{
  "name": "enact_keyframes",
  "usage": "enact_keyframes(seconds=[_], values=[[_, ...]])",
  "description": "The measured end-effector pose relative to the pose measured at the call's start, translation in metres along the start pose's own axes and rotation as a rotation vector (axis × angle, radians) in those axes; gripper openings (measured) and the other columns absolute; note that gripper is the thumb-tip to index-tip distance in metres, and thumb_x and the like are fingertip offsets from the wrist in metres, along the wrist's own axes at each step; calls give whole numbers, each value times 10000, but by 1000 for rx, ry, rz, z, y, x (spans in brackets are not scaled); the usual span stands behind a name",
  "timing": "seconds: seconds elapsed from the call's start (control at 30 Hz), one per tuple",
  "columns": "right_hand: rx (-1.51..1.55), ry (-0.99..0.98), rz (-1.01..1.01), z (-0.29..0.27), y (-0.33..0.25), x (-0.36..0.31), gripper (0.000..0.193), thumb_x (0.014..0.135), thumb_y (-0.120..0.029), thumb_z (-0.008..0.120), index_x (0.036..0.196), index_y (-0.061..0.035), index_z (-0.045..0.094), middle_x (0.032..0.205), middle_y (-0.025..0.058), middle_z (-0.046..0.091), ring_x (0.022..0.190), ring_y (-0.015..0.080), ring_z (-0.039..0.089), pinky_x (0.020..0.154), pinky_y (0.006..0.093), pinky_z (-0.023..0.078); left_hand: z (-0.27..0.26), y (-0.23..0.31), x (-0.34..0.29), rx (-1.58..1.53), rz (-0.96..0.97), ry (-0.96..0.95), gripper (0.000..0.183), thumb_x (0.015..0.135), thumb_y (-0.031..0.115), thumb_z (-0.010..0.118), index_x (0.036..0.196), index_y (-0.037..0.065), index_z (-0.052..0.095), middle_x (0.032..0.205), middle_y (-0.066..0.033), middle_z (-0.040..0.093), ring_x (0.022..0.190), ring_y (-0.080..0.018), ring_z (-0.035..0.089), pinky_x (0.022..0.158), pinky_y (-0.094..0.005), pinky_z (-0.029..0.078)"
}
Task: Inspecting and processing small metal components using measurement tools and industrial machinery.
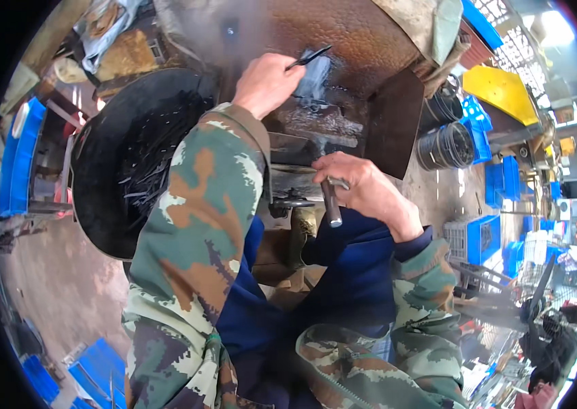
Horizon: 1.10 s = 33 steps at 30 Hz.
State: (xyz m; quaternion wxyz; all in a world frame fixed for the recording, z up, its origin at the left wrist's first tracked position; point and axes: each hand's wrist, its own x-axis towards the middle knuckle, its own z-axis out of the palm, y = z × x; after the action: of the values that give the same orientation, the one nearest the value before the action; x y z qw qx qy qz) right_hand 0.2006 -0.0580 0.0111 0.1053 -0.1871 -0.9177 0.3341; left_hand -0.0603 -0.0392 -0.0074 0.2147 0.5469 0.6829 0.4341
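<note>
**A:** What are the hands doing?

**B:** The left hand is closed around a thin dark strip, pressing its tip to the rusty machine where pale smoke rises. The right hand is wrapped around a metal handle at the machine's front edge, just below.

**A:** Which step does that look like?

**B:** Probably working one strip on the machine, mid-operation.

**A:** What else is close?

**B:** A big black pan of similar strips sits by the left forearm. Blue crates stand farther right.

**A:** What would the next move need?

**B:** I'd judge a steady grip on the strip while the handle is worked, fingers clear of the smoking spot.
</note>
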Motion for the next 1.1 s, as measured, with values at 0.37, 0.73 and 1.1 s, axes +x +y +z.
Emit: enact_keyframes(seconds=[0.37,0.73,1.1], values=[[529,524,552,-25,15,45,229,975,-127,585,1128,38,630,971,96,678,519,81,497,482,248,468,12,-42,11,299,-31,-362,304,890,274,622,1091,60,702,1007,-215,692,1009,-417,637,880,-473,496],[1024,664,520,-19,18,78,305,1011,-145,556,1256,37,547,1132,127,635,550,63,377,560,291,458,10,1,7,-327,-109,-329,274,948,284,592,998,46,720,778,-5,662,600,-100,510,554,-268,380],[1016,754,413,-17,15,78,242,992,-181,576,1090,36,619,807,54,566,544,87,449,454,274,377,7,12,-6,-538,-198,-327,367,993,319,522,1152,12,644,840,-2,606,583,-22,389,508,-209,295]])
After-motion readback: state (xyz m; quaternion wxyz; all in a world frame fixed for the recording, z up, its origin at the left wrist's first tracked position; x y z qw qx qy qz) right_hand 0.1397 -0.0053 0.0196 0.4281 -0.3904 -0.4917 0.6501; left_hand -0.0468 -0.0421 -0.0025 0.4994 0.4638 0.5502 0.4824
